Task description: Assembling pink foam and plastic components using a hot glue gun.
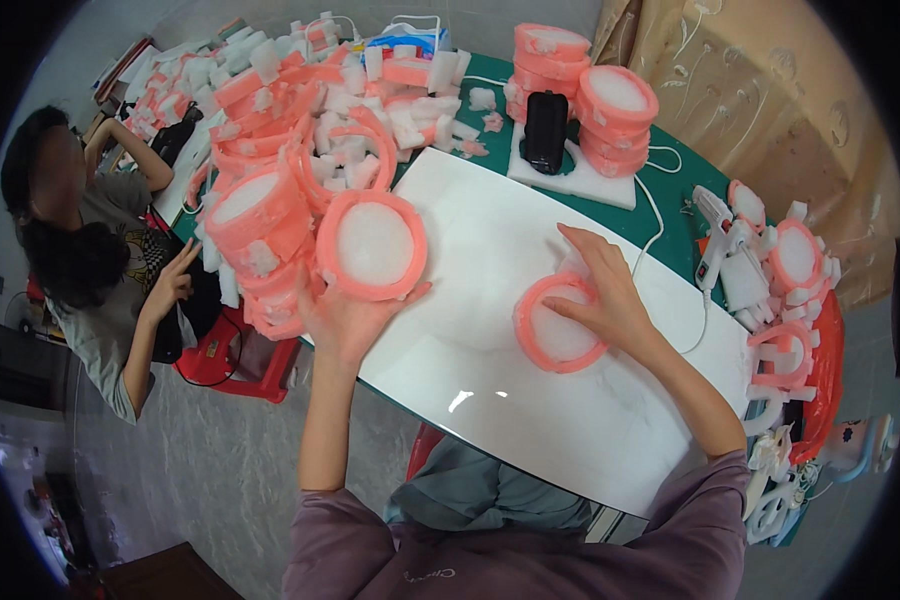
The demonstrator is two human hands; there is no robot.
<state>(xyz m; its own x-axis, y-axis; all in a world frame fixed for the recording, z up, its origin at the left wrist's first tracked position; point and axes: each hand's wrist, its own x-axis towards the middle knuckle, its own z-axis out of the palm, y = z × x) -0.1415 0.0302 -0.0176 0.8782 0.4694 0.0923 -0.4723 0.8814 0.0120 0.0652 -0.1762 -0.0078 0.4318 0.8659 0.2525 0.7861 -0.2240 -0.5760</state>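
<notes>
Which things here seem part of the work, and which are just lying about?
Probably part of the work:
left pink-rimmed disc, at the left hand
right pink-rimmed disc, by the right hand
white work surface

Apparently incidental:
black case
red stool

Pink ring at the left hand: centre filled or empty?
Filled: a white, foam-like disc spans the centre of the pink ring at the left hand.

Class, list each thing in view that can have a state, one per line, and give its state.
Left hand: at left disc's lower edge; grip unclear
Right hand: spread, thumb over right disc
Left disc: white face toward the camera
Right disc: lying on the board
Board: flat
Black case: upright
Glue gun: not held
</notes>
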